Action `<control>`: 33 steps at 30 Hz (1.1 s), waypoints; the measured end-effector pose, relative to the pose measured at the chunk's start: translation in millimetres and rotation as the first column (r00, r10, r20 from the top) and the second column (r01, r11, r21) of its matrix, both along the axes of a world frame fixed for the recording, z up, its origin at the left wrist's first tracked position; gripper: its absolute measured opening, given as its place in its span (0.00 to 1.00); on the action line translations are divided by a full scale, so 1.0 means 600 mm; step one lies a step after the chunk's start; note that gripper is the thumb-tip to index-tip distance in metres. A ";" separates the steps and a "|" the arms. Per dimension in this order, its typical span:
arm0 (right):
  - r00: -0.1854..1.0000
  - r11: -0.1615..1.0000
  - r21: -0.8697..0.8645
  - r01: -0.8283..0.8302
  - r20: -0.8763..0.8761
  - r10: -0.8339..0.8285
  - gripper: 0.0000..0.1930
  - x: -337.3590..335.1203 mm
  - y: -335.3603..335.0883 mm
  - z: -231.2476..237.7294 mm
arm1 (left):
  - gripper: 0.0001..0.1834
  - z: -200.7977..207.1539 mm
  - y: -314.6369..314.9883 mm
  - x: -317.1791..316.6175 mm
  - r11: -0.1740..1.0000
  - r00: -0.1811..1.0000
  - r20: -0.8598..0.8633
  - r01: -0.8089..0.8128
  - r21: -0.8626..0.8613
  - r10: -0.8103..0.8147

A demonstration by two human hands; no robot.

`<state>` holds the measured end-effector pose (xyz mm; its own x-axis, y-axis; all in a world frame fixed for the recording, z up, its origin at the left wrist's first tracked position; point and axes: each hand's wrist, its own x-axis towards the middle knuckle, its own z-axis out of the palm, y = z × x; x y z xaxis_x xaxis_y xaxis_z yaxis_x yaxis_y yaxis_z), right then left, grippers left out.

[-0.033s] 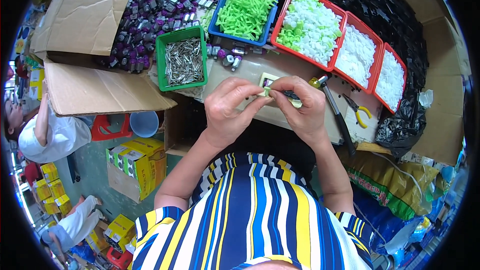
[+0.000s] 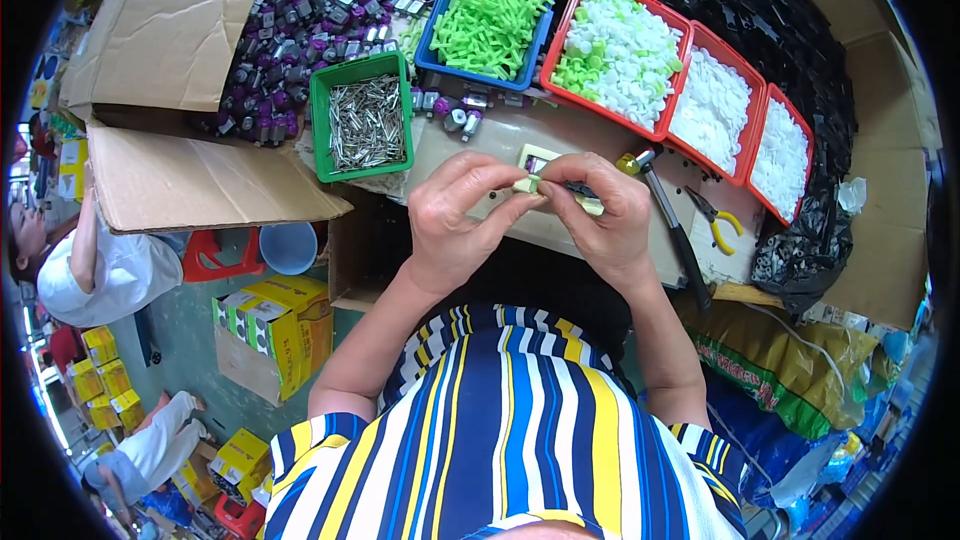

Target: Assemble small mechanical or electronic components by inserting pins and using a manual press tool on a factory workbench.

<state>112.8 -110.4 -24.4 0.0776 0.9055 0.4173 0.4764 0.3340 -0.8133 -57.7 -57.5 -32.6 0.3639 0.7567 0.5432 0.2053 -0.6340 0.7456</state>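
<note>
At the front middle of the bench, my left hand point(image 2: 455, 215) and my right hand point(image 2: 607, 208) meet fingertip to fingertip. Thumbs and forefingers of both are pinched on a small pale green piece point(image 2: 526, 184), whose exact kind is mostly hidden by the fingers. Just behind it lies a cream-coloured frame-like part point(image 2: 541, 152) with something purple and metallic inside, partly covered by my right hand. A hammer point(image 2: 677, 232) with a black handle lies right of that hand. Farther right are pliers point(image 2: 724, 230) with yellow and black grips.
Along the back stand a green bin point(image 2: 322, 132) of metal pins, a blue bin point(image 2: 428, 62) of green pieces and red bins point(image 2: 660, 130) of white and green pieces. Small purple-and-silver motors point(image 2: 300, 50) are heaped left; black parts point(image 2: 760, 20) pile right. A cardboard flap point(image 2: 205, 180) juts out left.
The pale green piece has turned slightly between my fingertips and shows a little more of itself. Both hands stay in the same place.
</note>
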 end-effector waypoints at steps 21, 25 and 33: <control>0.984 0.997 0.034 0.074 0.162 -0.079 0.10 0.002 -0.018 -0.030 | 0.17 -0.037 0.021 0.007 0.901 0.951 0.039 0.304 -0.309 -0.307; 0.956 0.992 0.052 0.117 0.264 -0.126 0.10 0.019 -0.018 -0.040 | 0.21 -0.038 0.018 0.011 0.977 0.975 -0.105 0.186 -0.107 -0.198; 0.926 0.983 0.015 0.184 0.334 -0.178 0.08 0.033 -0.018 -0.067 | 0.22 -0.073 -0.002 0.015 0.962 0.961 -0.265 0.147 0.232 -0.083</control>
<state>132.8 -121.0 -64.4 0.1001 0.8958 0.4331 0.7712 0.2051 -0.6026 -48.5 -58.7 -76.7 0.5883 0.5553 0.5878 0.2796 -0.8218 0.4964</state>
